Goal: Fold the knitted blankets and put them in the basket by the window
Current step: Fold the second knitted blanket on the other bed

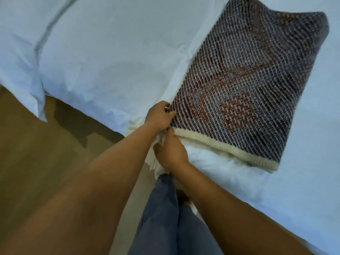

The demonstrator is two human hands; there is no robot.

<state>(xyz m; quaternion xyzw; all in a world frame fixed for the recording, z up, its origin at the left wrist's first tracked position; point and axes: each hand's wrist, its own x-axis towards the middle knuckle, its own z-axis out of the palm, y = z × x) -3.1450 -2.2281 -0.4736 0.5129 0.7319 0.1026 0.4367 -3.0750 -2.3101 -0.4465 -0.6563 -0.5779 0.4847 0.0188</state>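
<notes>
Both forearms reach over blue trousers (165, 214). The left hand (159, 115) and right hand (171, 151) pinch the near corner of the knitted blanket (248, 85) lying on the bed (110, 52); align cream edges squarely before creasing.

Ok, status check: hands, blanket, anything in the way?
Both hands, left and right, pinching the near corner of the knitted blanket. Blanket flat on the white bed, partly folded. Basket not in view. Nothing in the way.

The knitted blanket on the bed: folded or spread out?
Folded: the knitted blanket lies as a narrow layered rectangle, and both hands pinch its near corner.
</notes>
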